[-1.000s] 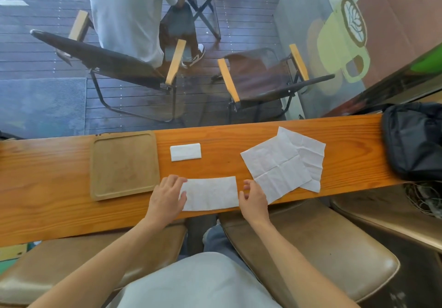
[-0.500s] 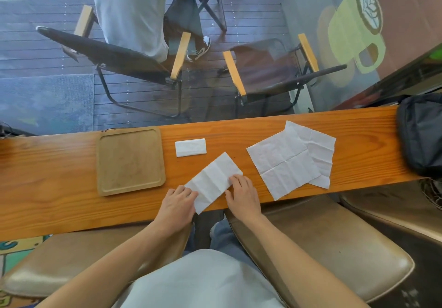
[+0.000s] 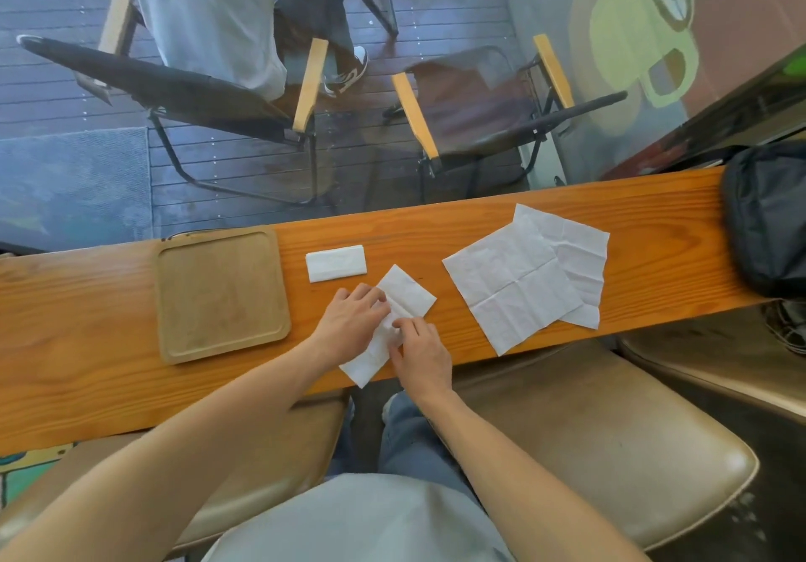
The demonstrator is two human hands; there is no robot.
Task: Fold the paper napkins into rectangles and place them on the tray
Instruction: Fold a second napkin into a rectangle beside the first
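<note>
A half-folded white napkin (image 3: 408, 293) lies slantwise on the wooden counter (image 3: 436, 230), its near corner over the front edge. My left hand (image 3: 351, 321) presses down on its middle with fairly straight fingers. From the right, my right hand (image 3: 421, 354) meets it, its curled fingertips pinching the napkin's edge. A small folded napkin rectangle (image 3: 336, 262) rests on the counter just behind. Left of it is the wooden tray (image 3: 222, 295), with nothing on it. Two unfolded napkins (image 3: 510, 286) overlap on the right.
A black bag (image 3: 767, 216) sits at the counter's right end. Tan padded stools (image 3: 589, 439) stand under the counter on my side. Beyond the glass, two folding chairs (image 3: 475, 112) stand on a deck, and a person sits in the left one.
The napkin has turned from lying level to a steep slant. Both hands have closed in over its middle, the left sliding up onto it.
</note>
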